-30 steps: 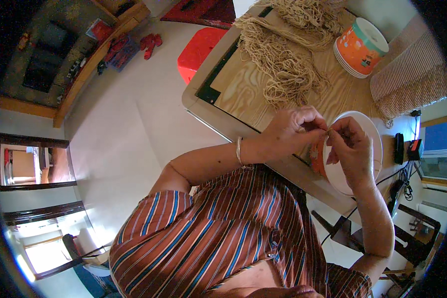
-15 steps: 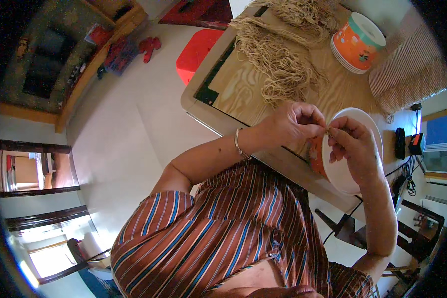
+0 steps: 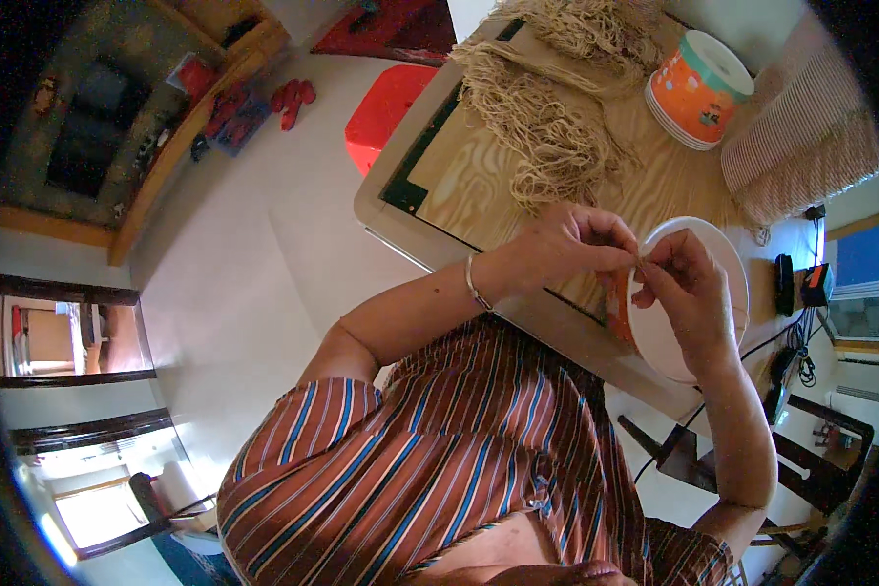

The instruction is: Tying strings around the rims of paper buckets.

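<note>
My left hand (image 3: 588, 239), a bracelet on its wrist, is closed in a pinch of thumb and forefinger. Its fingertips meet those of my right hand (image 3: 689, 293), which also pinches, other fingers curled. Between them is a tiny tan bit that looks like a strand of twine; most of it is hidden by the fingers. Both hands are above a white-rimmed round tub (image 3: 723, 249) with an orange side, at the table's near edge. Beyond my left hand lies a loose, tangled heap of tan twine (image 3: 557, 132).
More tan twine (image 3: 596, 29) lies farther back on the wooden table (image 3: 469, 161). An orange and green tub (image 3: 698, 88) stands at the back, beside a large ribbed tan roll (image 3: 801, 156). Black cables (image 3: 806, 342) hang at the right edge. A red stool (image 3: 386, 112) stands left of the table.
My right hand has turned slightly and its fingers are curled closer in. Both hands stay pinched together over the tub. The whole view has shifted a little.
</note>
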`<state>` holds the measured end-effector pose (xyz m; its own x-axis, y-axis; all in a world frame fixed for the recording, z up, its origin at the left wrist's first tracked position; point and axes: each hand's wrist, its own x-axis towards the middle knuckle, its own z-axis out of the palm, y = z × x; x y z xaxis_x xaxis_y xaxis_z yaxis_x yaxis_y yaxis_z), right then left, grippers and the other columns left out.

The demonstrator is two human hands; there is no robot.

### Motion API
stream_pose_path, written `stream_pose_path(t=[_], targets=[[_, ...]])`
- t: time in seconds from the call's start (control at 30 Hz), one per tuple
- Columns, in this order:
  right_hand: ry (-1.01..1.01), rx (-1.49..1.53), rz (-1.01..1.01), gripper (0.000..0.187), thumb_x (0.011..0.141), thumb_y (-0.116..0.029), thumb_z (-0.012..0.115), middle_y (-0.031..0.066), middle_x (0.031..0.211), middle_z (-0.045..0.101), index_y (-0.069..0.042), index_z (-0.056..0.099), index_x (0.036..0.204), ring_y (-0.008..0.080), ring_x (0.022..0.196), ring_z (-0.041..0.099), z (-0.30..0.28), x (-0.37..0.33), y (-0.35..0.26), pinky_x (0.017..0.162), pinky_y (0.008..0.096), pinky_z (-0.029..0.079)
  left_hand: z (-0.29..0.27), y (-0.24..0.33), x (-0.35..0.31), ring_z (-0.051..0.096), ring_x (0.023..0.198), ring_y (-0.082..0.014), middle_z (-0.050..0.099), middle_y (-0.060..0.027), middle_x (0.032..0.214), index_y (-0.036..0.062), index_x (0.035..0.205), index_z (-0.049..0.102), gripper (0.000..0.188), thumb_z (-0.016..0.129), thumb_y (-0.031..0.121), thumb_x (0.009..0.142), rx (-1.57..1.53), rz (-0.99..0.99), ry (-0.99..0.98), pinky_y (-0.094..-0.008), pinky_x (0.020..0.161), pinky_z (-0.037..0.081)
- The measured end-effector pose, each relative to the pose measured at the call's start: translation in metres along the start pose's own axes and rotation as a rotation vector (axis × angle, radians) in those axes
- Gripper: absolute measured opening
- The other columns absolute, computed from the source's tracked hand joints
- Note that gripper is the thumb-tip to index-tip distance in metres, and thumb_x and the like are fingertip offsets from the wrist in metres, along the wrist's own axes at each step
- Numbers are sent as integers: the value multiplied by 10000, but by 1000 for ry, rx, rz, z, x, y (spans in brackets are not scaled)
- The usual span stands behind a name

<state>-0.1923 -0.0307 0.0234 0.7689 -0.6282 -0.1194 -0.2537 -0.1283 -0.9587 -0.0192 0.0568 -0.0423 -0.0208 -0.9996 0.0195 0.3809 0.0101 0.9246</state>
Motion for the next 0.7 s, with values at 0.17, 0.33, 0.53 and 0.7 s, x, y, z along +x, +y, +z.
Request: stream_pose_path(t=[0.17,0.33,0.53,0.7], targets=[[-38,-81,-5,77,878,-51,616,58,799,629,11,576,900,128,700,633,-2,-6,2,639,249,521,-1,-3,2,606,777,-87,648,-13,855,17,961,654,131,660,111,870,42,40,11,-238,710,499],[-10,-54,-19,76,878,-51,616,58,808,643,15,606,915,123,715,635,0,-6,4,667,245,520,-2,-3,2,600,771,-71,656,-16,856,3,993,632,161,650,106,870,72,50,3,-222,737,486],[34,-168,-79,76,869,-34,615,63,836,627,21,610,922,130,740,633,0,-7,2,675,249,528,-4,1,1,578,791,-56,656,-4,859,11,972,650,169,668,128,851,238,131,23,-215,748,477],[53,-275,-174,52,852,-4,616,84,821,598,33,608,887,166,764,636,4,-7,-5,702,279,536,-4,4,1,586,759,-60,662,-17,824,12,957,659,209,684,167,818,445,223,34,-220,692,480]])
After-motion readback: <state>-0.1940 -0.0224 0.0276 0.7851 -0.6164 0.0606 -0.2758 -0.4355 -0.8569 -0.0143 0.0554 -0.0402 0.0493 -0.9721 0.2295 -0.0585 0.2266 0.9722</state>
